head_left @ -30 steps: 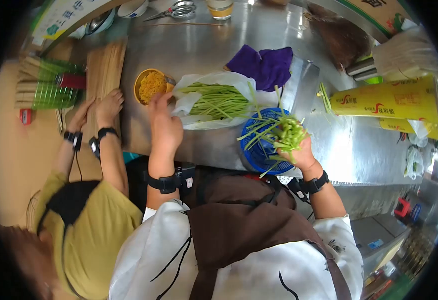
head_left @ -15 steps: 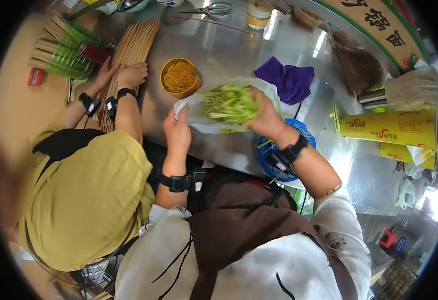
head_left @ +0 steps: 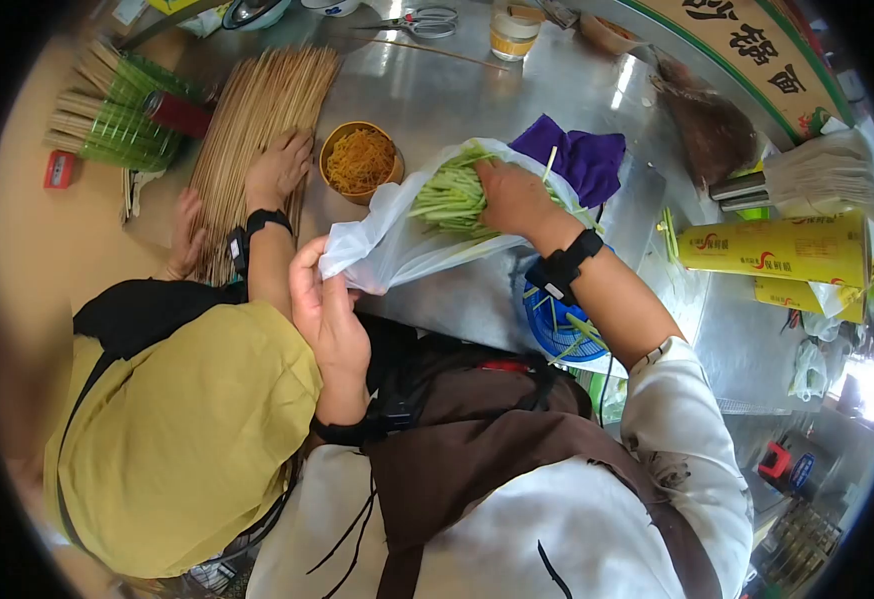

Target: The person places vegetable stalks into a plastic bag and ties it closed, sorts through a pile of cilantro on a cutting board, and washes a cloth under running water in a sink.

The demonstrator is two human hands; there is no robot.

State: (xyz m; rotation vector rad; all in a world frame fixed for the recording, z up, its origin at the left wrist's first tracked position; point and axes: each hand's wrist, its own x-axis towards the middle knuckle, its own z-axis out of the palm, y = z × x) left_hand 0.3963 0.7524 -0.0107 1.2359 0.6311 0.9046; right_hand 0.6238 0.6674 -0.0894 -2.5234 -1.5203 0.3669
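Note:
My left hand [head_left: 333, 317] pinches the edge of a clear plastic bag [head_left: 382, 243], pulling that side out toward me. Cut green vegetable stalks [head_left: 449, 200] lie bunched in the bag's mouth. On the bunch's right side, my right hand [head_left: 519, 204] grips the stalks, its fingertips partly hidden among them. Just behind and right of the bag is a purple cloth [head_left: 582, 160]. Below my right wrist, a blue plastic basket [head_left: 557, 334] contains a few loose green stalks.
A co-worker's hands [head_left: 279, 172] rest on and beside a spread of thin wooden sticks [head_left: 257, 110] at left. An orange cup [head_left: 360, 160] of shredded yellow-orange food stands between. Scissors [head_left: 427, 22] and a glass jar [head_left: 515, 35] sit at the back; yellow film boxes [head_left: 777, 250] lie right.
The stalks have gone from a raised, blurred bunch to lying in the bag. My left hand has moved down and left, stretching the bag. The co-worker's sticks are spread wider.

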